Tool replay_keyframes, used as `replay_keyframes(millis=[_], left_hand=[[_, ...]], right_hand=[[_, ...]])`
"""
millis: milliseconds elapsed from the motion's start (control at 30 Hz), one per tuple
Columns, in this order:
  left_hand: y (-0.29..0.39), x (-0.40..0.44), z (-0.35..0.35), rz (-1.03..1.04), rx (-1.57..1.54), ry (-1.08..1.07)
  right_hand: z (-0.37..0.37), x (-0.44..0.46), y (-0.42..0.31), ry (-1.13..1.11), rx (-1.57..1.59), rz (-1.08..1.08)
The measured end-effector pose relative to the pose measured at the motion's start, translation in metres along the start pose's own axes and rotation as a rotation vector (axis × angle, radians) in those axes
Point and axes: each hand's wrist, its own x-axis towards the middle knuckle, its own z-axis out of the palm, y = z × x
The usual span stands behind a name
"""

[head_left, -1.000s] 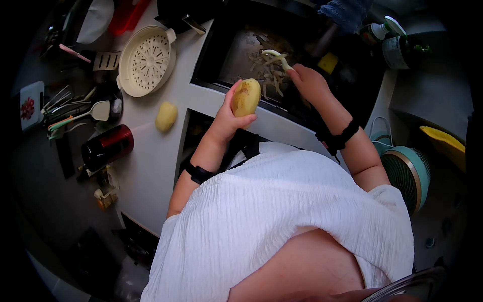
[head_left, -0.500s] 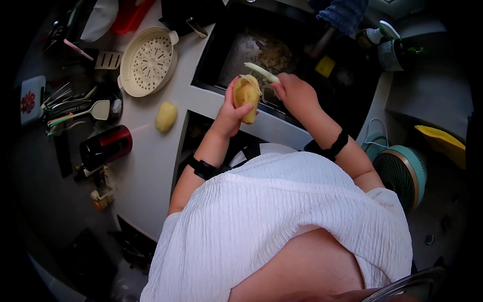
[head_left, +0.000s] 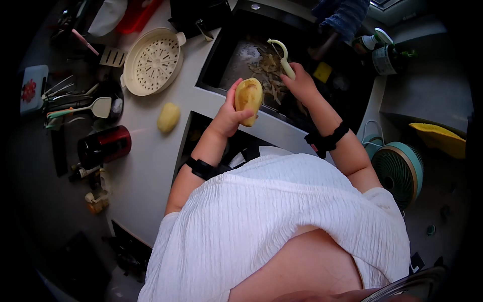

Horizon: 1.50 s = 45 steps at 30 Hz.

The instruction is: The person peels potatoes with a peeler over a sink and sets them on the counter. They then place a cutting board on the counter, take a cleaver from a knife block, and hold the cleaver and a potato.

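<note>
My left hand (head_left: 231, 111) is wrapped round a potato (head_left: 250, 95) at the near edge of the dark sink (head_left: 214, 75). The potato is mostly pale yellow, with a brown patch of skin on its upper face. Over the sink, my right hand (head_left: 301, 83) grips a pale green peeler (head_left: 286, 63) by its handle, its curved head pointing away from me. Peeler and potato are apart. Below the peeler, brown and pale peelings (head_left: 269, 70) lie in the sink. A second, pale potato (head_left: 168, 118) rests on the counter to the left.
A cream perforated basket (head_left: 153, 61) stands on the counter left of the sink. Farther left are a spatula (head_left: 100, 107), other utensils and a dark red canister (head_left: 104, 146). A yellow sponge (head_left: 323, 71) and bottles (head_left: 386, 59) are at right, with a green fan (head_left: 397, 173) nearer me.
My right hand has moved the peeler away from the potato, tipping its head upward over the sink. The potato has turned slightly in my left hand, and peelings show more clearly.
</note>
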Motion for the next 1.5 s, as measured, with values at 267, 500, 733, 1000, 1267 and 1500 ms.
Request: replay_keyframes(millis=[267,500,733,1000,1267,1500], left_hand=[[0.012,-0.014,-0.013,0.043,0.017,0.113],[0.026,-0.040,-0.020,0.032,0.125,0.004],[0.026,-0.053,-0.018,0.040,0.099,-0.030],[0.028,-0.040,-0.008,0.070,0.047,0.061],[0.015,-0.031,-0.001,0.103,0.073,0.061],[0.017,-0.031,0.013,0.138,0.222,-0.039]], right_hand=[[-0.015,-0.075,-0.070,-0.301,-0.440,-0.556],[0.002,-0.080,-0.084,-0.218,-0.606,-0.502],[-0.002,-0.071,-0.077,-0.011,-0.433,-0.241],[0.006,-0.114,-0.088,-0.228,-0.474,-0.501],[-0.010,-0.081,-0.064,-0.326,-0.405,-0.506],[-0.020,-0.010,-0.015,-0.297,-0.635,-0.182]])
